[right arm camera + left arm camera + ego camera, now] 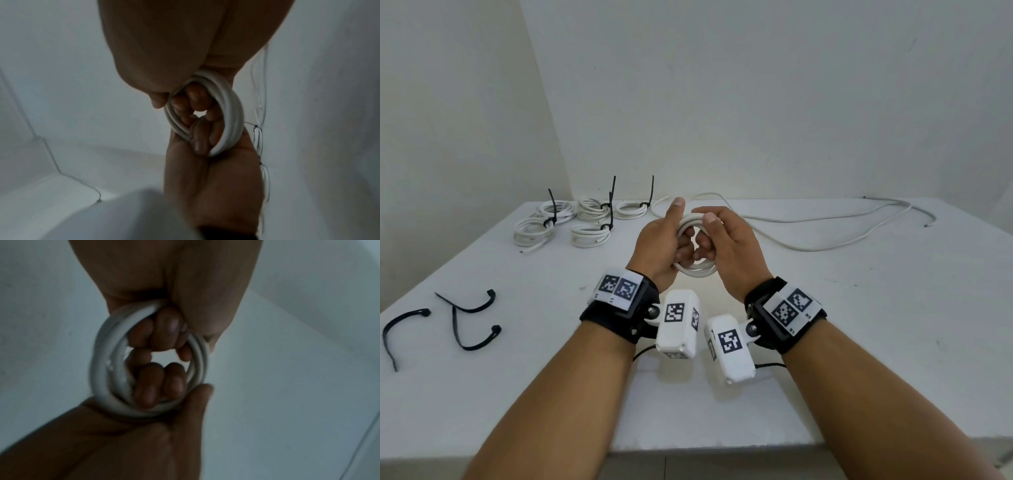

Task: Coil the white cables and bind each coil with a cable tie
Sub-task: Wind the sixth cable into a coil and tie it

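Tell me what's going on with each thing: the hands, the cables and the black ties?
Left hand: grips the coil, fingers curled through it.
Right hand: grips the coil's other side.
Coil in hands: wound, held above the table, no tie on it.
Five coils at the back left: each bound with a black tie.
Loose cable: uncoiled, sprawled on the table.
Three spare ties: unfastened, lying bent.

The left hand point(664, 240) and right hand point(726, 240) cover the sides of the white cable coil point(697, 270), so its loops cannot be counted. Both wrist views are dark and blurry. Right of the coil, the loose white cable point(825, 245) has a far end too small to make out. The table point(859, 325) is cut off by the picture's edges.
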